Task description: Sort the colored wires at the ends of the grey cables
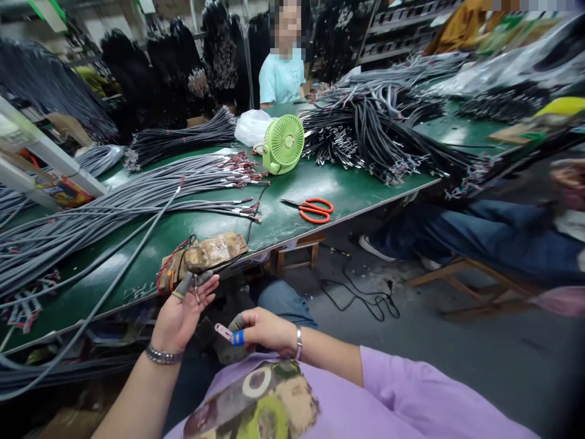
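Note:
My left hand (186,314) is palm up, its fingers stretched out and apart, with grey covers on the thumb and a finger. It is beside a small metal rod (197,289) sticking out from a tape-wrapped wooden block (214,251) at the table edge. Whether the fingertips touch the rod I cannot tell. Lower and to the right, my right hand (260,329) pinches a small, flat, pale pink piece with a slot (223,331). A grey cover and blue tape wrap its fingertips. A loose grey cable (137,250) runs left of my left hand.
On the green table (256,235) lie grey cables (150,183), orange-handled scissors (313,210), a green fan (286,144) and black cable bundles (365,131). A person in light blue (281,79) is across the table. A black cord (361,299) lies on the floor by a wooden stool (470,280).

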Tool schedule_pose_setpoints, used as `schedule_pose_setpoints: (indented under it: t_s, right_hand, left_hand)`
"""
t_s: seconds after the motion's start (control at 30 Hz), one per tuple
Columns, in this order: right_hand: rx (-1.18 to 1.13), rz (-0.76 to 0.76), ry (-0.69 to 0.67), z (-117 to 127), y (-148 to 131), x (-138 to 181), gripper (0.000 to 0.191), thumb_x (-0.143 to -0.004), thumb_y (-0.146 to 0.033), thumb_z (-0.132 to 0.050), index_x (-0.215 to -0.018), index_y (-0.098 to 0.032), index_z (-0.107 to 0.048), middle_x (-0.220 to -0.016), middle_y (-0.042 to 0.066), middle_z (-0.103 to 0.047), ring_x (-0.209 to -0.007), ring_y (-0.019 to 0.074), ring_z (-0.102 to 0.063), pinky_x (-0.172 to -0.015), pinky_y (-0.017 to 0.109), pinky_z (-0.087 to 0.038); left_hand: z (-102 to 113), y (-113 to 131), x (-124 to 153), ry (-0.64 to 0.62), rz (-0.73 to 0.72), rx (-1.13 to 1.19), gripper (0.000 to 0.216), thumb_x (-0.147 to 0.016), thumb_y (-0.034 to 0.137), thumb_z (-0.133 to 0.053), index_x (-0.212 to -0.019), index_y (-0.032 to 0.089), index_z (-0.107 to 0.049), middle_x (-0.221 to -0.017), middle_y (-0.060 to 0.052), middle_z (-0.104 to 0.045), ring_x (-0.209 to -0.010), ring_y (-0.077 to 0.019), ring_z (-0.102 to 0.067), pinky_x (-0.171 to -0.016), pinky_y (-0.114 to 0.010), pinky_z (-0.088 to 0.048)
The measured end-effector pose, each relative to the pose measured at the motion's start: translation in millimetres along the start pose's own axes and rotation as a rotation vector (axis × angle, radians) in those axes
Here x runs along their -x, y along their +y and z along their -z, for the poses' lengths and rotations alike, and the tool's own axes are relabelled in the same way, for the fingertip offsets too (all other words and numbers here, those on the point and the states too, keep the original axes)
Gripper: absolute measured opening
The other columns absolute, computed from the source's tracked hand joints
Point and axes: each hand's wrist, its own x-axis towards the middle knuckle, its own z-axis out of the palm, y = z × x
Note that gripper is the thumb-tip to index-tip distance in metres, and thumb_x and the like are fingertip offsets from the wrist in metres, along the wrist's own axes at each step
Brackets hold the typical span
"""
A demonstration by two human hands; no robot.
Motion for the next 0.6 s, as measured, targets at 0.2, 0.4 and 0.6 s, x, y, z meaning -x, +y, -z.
schedule_pose_setpoints:
  t_s: [0.2,0.4,0.6]
  right_hand:
    - [0.022,0.000,-0.007,0.0,-2.8,4.1,0.039,-0.059,-0.042,-0.078,-0.081,-0.014,-0.062,-0.065,-0.003,-0.054,-0.058,0.0078,-0.046,-0.056,0.023,-0.038]
    - [-0.063,0.033,0.002,-10.8,-6.3,-6.4,0.045,-0.061,-0.048,-0.082,-0.081,-0.013,-0.061,-0.063,-0.004,-0.051,-0.054,0.0064,-0.043,-0.054,0.022,-0.034]
    - [-0.268,-0.050,0.084,-32.1,-20.6,-12.8,0.049,-0.051,-0.042,-0.092,-0.083,-0.015,-0.065,-0.074,-0.002,-0.061,-0.051,0.0040,-0.042,-0.050,0.021,-0.041]
  left_hand:
    - [31.2,7.3,41.5,-0.010,-0.286,-0.475,0.046,-0.084,0.049,-0.064,-0.112,0.013,-0.067,-0.115,-0.015,-0.068,-0.111,-0.0279,-0.062,-0.094,-0.037,-0.049]
    - [78.1,67.9,15.8,0.513,-1.064,-1.215,0.036,-0.086,0.039,-0.059,-0.111,0.015,-0.068,-0.117,-0.011,-0.067,-0.115,-0.0253,-0.058,-0.106,-0.041,-0.042]
    - [116.2,100.8,-45.7,0.578,-0.799,-1.705,0.044,-0.088,0.034,-0.054,-0.127,0.013,-0.057,-0.138,-0.013,-0.052,-0.129,-0.0266,-0.048,-0.110,-0.041,-0.037]
